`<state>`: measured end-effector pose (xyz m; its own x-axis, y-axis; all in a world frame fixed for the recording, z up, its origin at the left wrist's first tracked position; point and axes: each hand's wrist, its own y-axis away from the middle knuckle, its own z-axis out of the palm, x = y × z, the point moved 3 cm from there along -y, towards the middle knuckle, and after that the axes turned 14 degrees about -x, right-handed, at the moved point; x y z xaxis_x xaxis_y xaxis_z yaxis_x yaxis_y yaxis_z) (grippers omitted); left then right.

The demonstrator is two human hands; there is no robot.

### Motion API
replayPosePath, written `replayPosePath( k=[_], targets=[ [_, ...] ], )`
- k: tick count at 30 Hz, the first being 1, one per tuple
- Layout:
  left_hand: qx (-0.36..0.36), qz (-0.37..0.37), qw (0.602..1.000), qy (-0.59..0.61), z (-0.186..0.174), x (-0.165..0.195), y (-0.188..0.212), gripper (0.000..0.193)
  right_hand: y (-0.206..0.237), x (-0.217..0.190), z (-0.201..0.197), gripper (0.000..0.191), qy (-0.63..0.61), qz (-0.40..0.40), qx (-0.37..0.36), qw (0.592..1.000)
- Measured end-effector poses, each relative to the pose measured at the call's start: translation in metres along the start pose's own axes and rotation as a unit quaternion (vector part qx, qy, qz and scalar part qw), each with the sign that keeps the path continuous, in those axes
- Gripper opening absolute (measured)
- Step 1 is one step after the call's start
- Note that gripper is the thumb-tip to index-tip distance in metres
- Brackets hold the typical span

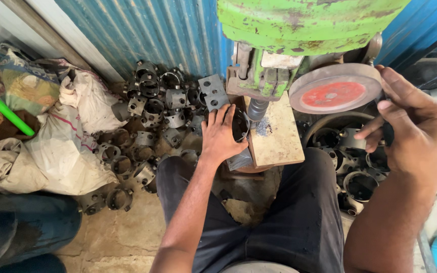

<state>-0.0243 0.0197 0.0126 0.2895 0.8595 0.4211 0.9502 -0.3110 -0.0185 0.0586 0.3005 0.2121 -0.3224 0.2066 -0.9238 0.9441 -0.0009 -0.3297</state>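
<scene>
the green press machine [299, 25] stands at the top middle, and everything else sits around it. directly below its head, a dark spindle [257, 108] comes down toward a worn, pale work plate [279, 139] dusted with metal filings.

the left hand [221, 136] is at the left edge of that plate, just beside the spindle. its fingers are curled around a dark round metal ring housing [239, 124], which it holds tilted on edge against the plate (the opening of the ring faces roughly toward the spindle). the grip is closed on the part, thumb side hidden behind it.

the right hand [413, 126] is to the right of the machine, its fingers bent and wrapped at the rim of a round wheel with a red centre [336, 88] that is mounted on the machine's right side. the fingertips touch the wheel's edge; whether anything more is held in the palm cannot be told.

left of the machine, on the floor against the blue corrugated wall [147, 35], lies a heap of similar dark metal housings [150, 108]. further left are dirty white sacks [61, 151]. below the wheel, right of the plate, more housings [357, 177] are piled. the person's dark trousers [279, 222] straddle the plate from below.
</scene>
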Motion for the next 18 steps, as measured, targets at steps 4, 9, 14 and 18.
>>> replayPosePath(
  k=[4, 9, 14, 18],
  targets=[
    [-0.006, -0.001, 1.000, -0.001, -0.001, 0.000, 0.000, 0.102, 0.001, 0.007, -0.002, 0.043, -0.009, 0.004, 0.005, 1.000],
    [0.002, -0.001, 1.000, 0.001, -0.001, 0.001, -0.001, 0.101, 0.006, 0.034, -0.012, 0.041, -0.019, -0.027, -0.009, 0.999],
    [0.007, 0.001, 1.000, 0.003, -0.002, 0.002, 0.001, 0.100, 0.012, 0.071, 0.003, 0.034, 0.002, -0.085, 0.010, 0.996],
    [0.008, 0.004, 1.000, 0.003, -0.005, 0.002, 0.001, 0.102, 0.013, 0.080, 0.023, 0.034, 0.026, -0.130, 0.000, 0.991]
  ],
)
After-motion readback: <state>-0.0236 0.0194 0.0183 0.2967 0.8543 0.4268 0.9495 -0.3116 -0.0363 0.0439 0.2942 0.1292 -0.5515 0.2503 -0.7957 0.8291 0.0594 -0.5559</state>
